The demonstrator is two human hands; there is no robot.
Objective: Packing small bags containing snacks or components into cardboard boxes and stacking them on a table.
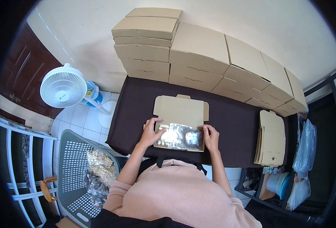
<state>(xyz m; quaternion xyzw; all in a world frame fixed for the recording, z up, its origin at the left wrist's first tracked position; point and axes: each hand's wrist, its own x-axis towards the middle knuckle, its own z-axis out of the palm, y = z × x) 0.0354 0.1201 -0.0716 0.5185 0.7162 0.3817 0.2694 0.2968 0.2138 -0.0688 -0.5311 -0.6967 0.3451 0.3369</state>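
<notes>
An open cardboard mailer box [178,108] lies on the dark-covered table [130,114], its lid raised at the back. In it are several white oblong pieces [161,140] on the left and a flat silvery patterned packet [180,136] on the right. My left hand [149,133] holds the box's left side, fingers at the edge and thumb over the white pieces. My right hand [211,137] holds the box's right side, fingertips at the upper corner beside the packet.
Stacked closed boxes [198,45] line the wall. Flattened cardboard [269,136] lies at the table's right. A white standing fan [61,85] is on the left, above a gray laundry basket [73,167] holding bagged items. A dark rack [328,152] with plastic bags stands right.
</notes>
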